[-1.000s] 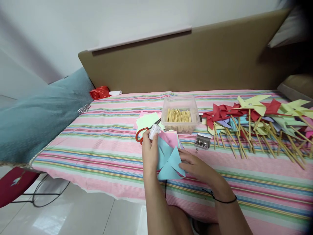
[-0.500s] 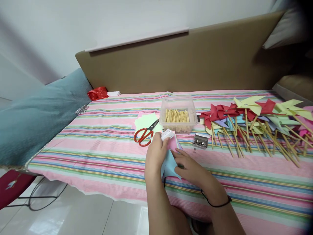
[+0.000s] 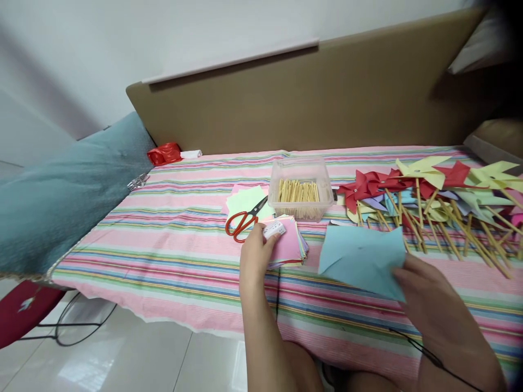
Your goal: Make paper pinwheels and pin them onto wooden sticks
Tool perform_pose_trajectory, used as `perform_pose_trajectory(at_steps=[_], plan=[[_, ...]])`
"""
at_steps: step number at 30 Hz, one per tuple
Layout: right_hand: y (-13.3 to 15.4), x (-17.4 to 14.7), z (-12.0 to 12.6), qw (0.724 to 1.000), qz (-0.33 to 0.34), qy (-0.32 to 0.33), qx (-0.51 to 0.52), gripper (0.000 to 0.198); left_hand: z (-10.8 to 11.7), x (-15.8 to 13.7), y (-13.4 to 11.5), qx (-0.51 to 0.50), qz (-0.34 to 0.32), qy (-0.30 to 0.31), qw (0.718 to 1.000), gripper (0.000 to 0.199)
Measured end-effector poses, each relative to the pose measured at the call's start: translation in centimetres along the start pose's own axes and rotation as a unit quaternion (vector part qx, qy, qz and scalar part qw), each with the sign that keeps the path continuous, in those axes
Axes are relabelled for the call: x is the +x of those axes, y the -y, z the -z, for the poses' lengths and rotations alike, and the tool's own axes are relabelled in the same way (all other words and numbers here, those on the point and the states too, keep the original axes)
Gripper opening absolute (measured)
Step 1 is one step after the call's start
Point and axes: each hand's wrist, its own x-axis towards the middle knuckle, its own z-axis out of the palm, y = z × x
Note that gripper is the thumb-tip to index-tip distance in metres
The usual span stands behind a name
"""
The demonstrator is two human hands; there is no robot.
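Note:
My left hand (image 3: 256, 256) is closed on a small white block with printed marks (image 3: 274, 229), its exact kind unclear. The block sits over a stack of coloured paper squares (image 3: 287, 246), pink on top. To the right, my right hand (image 3: 420, 288), slightly blurred, pinches the right edge of a sheet of blue paper (image 3: 359, 256). This sheet is held above the striped cloth, apart from the stack. Red-handled scissors (image 3: 241, 224) lie beside my left hand, partly on pale green paper (image 3: 245, 201).
Behind the stack stands a clear plastic box (image 3: 322, 188) of short wooden sticks (image 3: 298, 191). Paper pinwheels on sticks (image 3: 425, 177) are heaped at the right. A red plastic bag (image 3: 164, 154) lies at the far left of the striped cloth (image 3: 175, 228).
My right hand has moved right, carrying the blue sheet off the stack. The pink top of the stack now shows. The blue sheet now covers the small box of metal pieces.

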Motion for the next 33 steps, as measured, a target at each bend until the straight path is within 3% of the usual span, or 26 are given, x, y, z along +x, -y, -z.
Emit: perform_pose_trajectory(at_steps=[4,8,12,15,18,19,21,24,28,33], plan=[[0.4,-0.2,-0.3,0.99,-0.041,-0.06,0.12,0.014,-0.5,0.4,0.7,-0.003,-0.012,0.003,1.0,0.023],[0.1,0.0,-1.1,0.984,-0.05,-0.065,0.157,0.011,-0.9,0.9,1.2,0.01,-0.029,-0.014,0.999,0.025],[-0.9,0.6,-1.5,0.992,-0.037,-0.024,0.116,0.011,-1.3,1.2,1.1,0.051,-0.02,-0.039,0.998,0.03],[-1.2,0.9,-1.9,0.998,-0.024,-0.004,0.054,0.012,-1.6,0.7,-0.2,0.056,-0.038,-0.111,0.991,0.038],[-0.9,1.0,-2.4,0.999,-0.023,0.025,0.024,0.018,-2.0,-0.2,-2.7,-0.067,-0.088,-0.175,0.978,0.033],[-0.8,1.0,-2.5,0.999,-0.023,0.035,0.017,0.02,-2.1,-0.6,-3.6,-0.153,-0.082,-0.155,0.973,0.033],[-0.4,1.0,-2.7,0.998,-0.019,0.054,0.006,0.021,-2.6,-1.3,-5.2,-0.325,-0.025,-0.042,0.944,0.048],[0.0,0.9,-2.8,0.996,-0.012,0.089,-0.001,0.02,-3.5,-2.2,-6.2,-0.421,0.045,0.084,0.902,0.043],[0.2,0.8,-2.9,0.995,-0.013,0.101,0.002,0.016,-4.2,-2.8,-5.8,-0.452,0.061,0.112,0.883,0.055],[-0.1,1.1,-3.4,0.999,-0.002,0.019,0.043,0.011,-4.6,-3.0,-5.1,-0.483,0.069,0.113,0.865,0.064]])
